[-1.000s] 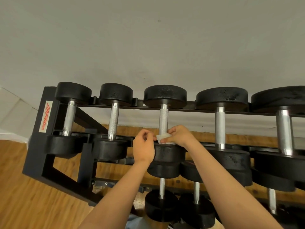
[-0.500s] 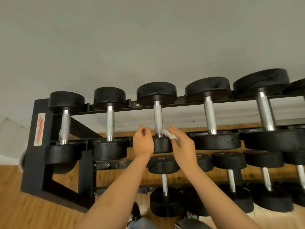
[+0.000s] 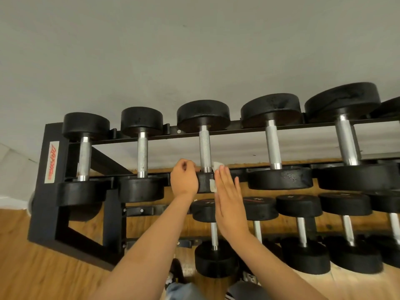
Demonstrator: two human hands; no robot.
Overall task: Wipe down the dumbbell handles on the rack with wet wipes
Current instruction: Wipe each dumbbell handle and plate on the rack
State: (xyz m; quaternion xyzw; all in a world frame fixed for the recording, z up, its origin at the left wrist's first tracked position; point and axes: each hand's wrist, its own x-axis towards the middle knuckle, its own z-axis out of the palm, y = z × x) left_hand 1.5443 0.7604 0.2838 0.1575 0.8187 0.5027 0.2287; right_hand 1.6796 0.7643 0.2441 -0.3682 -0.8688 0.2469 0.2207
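Up close, a person faces a dumbbell rack (image 3: pixel 46 191). Their right hand (image 3: pixel 229 204), fingers straight, presses a wet wipe (image 3: pixel 217 165) at the near end of the third top-row handle (image 3: pixel 204 148). The left hand (image 3: pixel 184 180) curls beside it, grasp unclear. Most handles likely remain.

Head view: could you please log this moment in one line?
white wet wipe at base of third knurled steel dumbbell handle; right hand flat on wipe; left hand curled

Left hand (image 3: pixel 184 180) curled — right hand (image 3: pixel 229 204) flat, fingers straight
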